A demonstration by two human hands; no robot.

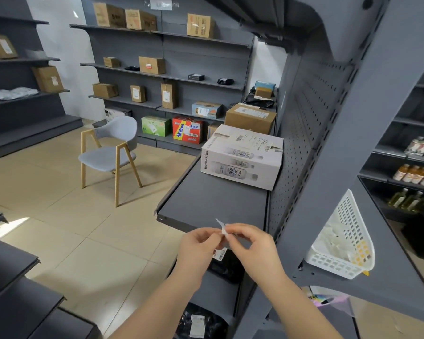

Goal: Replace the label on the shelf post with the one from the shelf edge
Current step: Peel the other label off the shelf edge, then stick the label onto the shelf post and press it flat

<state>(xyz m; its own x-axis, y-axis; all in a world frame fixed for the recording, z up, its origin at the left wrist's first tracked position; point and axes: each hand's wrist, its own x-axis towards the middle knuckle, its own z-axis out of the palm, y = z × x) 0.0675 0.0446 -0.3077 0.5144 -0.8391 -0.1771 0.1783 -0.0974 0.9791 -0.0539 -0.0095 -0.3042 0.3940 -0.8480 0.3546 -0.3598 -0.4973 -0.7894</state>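
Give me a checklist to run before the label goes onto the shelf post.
1. Label held: ok, pinched between left hand and right hand.
2. Both hands free for peeling: ok, nothing else in them.
3. Backing peeled off: cannot tell; a white corner sticks up, the rest is hidden by fingers.
4. Printed side readable: cannot tell, only a barcoded bit shows below the left hand.
5. Old label gone from shelf post: cannot tell; none is visible on the face in view.
6. Path to post: ok, only the white basket hangs lower down.
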